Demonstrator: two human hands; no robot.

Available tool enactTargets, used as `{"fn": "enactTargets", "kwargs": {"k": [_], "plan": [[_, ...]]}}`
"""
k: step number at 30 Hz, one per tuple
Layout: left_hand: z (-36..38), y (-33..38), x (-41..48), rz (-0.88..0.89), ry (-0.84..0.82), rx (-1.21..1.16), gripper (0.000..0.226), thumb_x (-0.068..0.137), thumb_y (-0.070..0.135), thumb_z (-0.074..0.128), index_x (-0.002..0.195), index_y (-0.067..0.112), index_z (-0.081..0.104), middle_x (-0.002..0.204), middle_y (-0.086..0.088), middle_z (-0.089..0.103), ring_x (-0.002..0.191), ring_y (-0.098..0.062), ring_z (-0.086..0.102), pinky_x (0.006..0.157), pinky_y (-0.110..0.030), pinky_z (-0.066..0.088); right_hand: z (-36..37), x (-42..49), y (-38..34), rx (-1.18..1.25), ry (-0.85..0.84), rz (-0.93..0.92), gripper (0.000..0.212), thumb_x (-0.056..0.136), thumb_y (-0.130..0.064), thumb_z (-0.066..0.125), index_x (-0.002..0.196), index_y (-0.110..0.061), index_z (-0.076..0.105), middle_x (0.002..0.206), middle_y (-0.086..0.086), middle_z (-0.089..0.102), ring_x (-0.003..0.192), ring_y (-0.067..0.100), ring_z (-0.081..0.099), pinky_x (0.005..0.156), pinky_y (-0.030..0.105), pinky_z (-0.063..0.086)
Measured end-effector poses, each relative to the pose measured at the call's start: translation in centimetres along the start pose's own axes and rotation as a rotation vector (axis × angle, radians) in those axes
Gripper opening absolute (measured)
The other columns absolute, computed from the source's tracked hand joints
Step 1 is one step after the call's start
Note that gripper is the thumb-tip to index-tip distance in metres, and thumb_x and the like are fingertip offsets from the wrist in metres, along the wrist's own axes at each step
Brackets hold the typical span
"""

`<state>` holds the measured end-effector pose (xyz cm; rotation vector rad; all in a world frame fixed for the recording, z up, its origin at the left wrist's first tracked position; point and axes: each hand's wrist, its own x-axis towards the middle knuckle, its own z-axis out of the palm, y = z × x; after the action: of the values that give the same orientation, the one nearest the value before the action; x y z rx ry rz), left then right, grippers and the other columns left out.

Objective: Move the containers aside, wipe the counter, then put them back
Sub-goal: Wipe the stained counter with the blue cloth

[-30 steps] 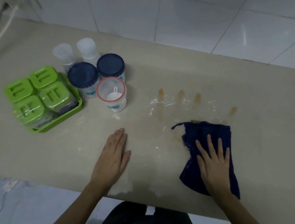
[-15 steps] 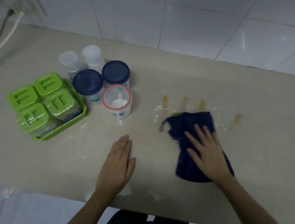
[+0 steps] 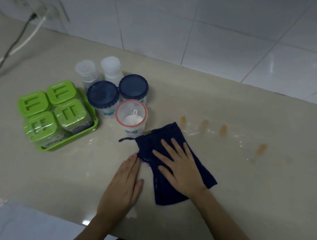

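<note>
My right hand [image 3: 180,167] presses flat, fingers spread, on a dark blue cloth [image 3: 169,192] lying on the beige counter [image 3: 244,189]. My left hand [image 3: 124,185] rests flat on the counter just left of the cloth, its fingertips touching the cloth's edge. The containers stand grouped at the left: a green tray [image 3: 66,143] with several green-lidded boxes, two blue-lidded jars [image 3: 103,95] [image 3: 133,86], a red-rimmed clear jar [image 3: 130,114] with a white scoop inside, and two small translucent cups [image 3: 85,70] [image 3: 111,66]. The cloth's far corner lies close to the red-rimmed jar.
Several orange stains [image 3: 223,130] and white smears mark the counter right of the cloth. A wall socket [image 3: 42,9] with a black and a white cable sits at the far left. White tiles back the counter. The counter's front edge runs just below my wrists.
My right hand has slid the cloth leftwards, from below the orange stains to beside the red-rimmed jar and my left hand. My left hand has stayed flat on the counter.
</note>
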<state>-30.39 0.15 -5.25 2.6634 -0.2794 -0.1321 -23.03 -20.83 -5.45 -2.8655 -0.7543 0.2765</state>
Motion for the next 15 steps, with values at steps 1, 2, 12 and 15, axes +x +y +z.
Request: {"fn": "enactTargets", "kwargs": {"k": [1, 2, 12, 15], "plan": [[0.0, -0.1, 0.0, -0.003, -0.005, 0.001, 0.057, 0.1, 0.036, 0.037, 0.15, 0.015, 0.021, 0.158, 0.004, 0.014, 0.146, -0.005, 0.009, 0.12, -0.022, 0.001, -0.4, -0.1, 1.5, 0.003, 0.011, 0.041, 0.048, 0.098, -0.051, 0.021, 0.145, -0.045, 0.02, 0.159, -0.008, 0.016, 0.148, 0.021, 0.008, 0.119, 0.046, 0.004], [0.1, -0.2, 0.0, 0.004, -0.005, 0.01, 0.056, 0.1, 0.037, 0.036, 0.149, 0.013, 0.024, 0.158, 0.002, 0.016, 0.146, -0.008, 0.011, 0.121, -0.025, 0.003, -0.7, -0.2, 3.2, 0.011, 0.028, 0.114, 0.048, 0.098, -0.051, 0.02, 0.145, -0.044, 0.022, 0.159, -0.007, 0.016, 0.148, 0.021, 0.01, 0.119, 0.046, 0.005], [0.4, -0.3, 0.0, 0.076, 0.012, 0.076, 0.051, 0.098, 0.026, 0.041, 0.142, 0.001, 0.038, 0.153, -0.014, 0.032, 0.144, -0.021, 0.025, 0.121, -0.035, 0.014, 0.0, 0.5, -0.3, -0.096, 0.013, 0.212, 0.057, 0.096, -0.056, 0.014, 0.149, -0.037, 0.013, 0.16, 0.005, 0.012, 0.146, 0.039, 0.004, 0.115, 0.06, 0.01], [0.1, -0.1, 0.0, 0.095, 0.012, 0.101, 0.05, 0.095, 0.022, 0.048, 0.14, 0.0, 0.041, 0.15, -0.016, 0.037, 0.142, -0.024, 0.029, 0.121, -0.033, 0.012, 0.1, 1.8, 0.2, -0.078, 0.001, 0.076, 0.052, 0.097, -0.051, 0.02, 0.148, -0.042, 0.012, 0.16, -0.001, 0.012, 0.148, 0.031, 0.004, 0.117, 0.053, 0.004]]}}
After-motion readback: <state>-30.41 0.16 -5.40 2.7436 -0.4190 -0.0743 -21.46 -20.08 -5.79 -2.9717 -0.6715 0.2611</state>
